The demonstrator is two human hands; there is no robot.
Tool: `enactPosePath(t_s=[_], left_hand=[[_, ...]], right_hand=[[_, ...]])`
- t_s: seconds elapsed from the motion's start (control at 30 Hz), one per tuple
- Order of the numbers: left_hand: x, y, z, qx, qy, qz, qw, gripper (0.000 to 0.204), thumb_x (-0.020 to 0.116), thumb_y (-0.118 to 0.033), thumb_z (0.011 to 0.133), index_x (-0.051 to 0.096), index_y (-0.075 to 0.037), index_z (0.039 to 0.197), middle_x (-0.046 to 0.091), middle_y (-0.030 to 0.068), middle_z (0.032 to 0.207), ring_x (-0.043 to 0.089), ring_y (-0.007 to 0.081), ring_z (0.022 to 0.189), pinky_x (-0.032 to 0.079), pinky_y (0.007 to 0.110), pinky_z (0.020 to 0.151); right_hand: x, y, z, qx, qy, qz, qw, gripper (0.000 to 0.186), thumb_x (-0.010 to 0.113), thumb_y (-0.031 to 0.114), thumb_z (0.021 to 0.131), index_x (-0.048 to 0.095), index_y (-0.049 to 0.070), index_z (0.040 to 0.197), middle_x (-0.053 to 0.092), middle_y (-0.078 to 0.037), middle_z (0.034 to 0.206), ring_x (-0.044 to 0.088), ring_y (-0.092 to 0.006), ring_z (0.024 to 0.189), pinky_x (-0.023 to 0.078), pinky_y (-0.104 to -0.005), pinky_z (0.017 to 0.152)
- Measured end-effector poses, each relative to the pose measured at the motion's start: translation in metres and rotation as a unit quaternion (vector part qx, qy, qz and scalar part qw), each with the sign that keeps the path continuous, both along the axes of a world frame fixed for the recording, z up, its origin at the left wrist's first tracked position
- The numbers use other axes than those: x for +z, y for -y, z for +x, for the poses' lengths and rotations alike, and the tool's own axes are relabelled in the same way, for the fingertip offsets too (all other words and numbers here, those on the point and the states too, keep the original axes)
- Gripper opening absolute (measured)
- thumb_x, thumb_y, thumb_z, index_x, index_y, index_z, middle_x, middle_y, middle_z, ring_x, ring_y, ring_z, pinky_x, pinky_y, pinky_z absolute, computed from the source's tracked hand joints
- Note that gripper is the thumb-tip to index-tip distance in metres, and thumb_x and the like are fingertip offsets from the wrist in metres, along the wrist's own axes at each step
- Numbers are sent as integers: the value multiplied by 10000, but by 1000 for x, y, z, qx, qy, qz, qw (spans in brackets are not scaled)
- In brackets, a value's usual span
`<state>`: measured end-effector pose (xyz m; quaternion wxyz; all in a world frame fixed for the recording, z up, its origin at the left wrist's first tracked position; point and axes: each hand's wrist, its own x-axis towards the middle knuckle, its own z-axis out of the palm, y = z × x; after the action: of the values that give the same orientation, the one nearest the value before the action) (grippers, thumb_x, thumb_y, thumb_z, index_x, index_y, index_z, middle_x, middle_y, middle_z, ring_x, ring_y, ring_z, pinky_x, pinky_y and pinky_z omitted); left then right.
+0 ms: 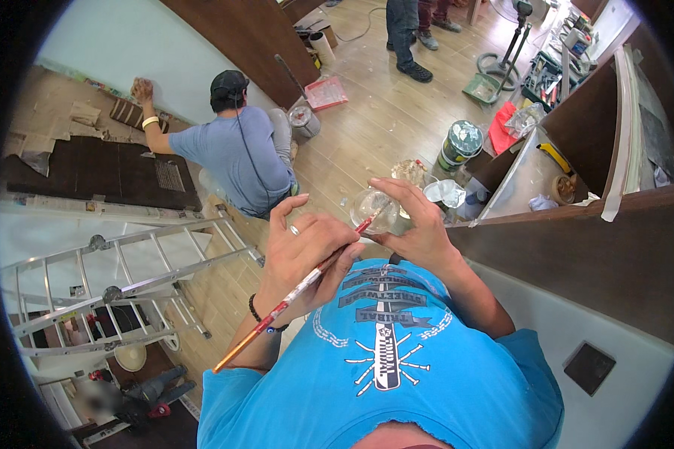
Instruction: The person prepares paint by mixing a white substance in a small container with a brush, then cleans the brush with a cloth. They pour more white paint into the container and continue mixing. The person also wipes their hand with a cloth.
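Note:
My left hand point(303, 254), with a ring and beaded bracelets at the wrist, grips a long, thin paintbrush point(240, 346) that has a stained red and orange handle. The brush slants from the lower left up to the right, its bristle end at a clear plastic cup point(365, 203). My right hand point(416, 224) holds that cup, fingers curled round its side and thumb beneath the brush. Both hands are in front of my blue T-shirt point(374, 396). The cup's contents are hard to make out.
A co-worker point(251, 165) crouches by the left wall; other people's legs point(403, 45) stand at the back. An aluminium ladder point(150, 251) lies folded at left. Paint buckets point(458, 147), a dustpan point(481, 88), vacuum hose and tools point(547, 75) occupy the right. A wooden ledge point(547, 239) borders my right.

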<state>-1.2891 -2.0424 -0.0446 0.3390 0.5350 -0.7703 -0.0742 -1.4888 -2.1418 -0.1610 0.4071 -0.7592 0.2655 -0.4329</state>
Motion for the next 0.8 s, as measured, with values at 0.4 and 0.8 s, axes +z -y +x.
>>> enactPosePath(t_s=[0.4,0.8], left_hand=[[8,-2,-1,20,56,-34,998,77,779,-49,924,719,-89,948,742,36,863,747,230,855,403,549,1150],[6,8,-5,20,29,-54,998,84,797,-46,924,737,-84,970,761,42,898,750,233,855,416,532,1126]], right_hand=[[2,0,-2,-15,-9,-13,1000,804,928,115,728,656,125,1485,711,-149,1392,690,-371,1263,556,-463,1071],[3,3,-1,3,17,5,1000,823,973,124,734,648,108,1490,696,-173,1415,686,-372,1290,557,-458,1080]])
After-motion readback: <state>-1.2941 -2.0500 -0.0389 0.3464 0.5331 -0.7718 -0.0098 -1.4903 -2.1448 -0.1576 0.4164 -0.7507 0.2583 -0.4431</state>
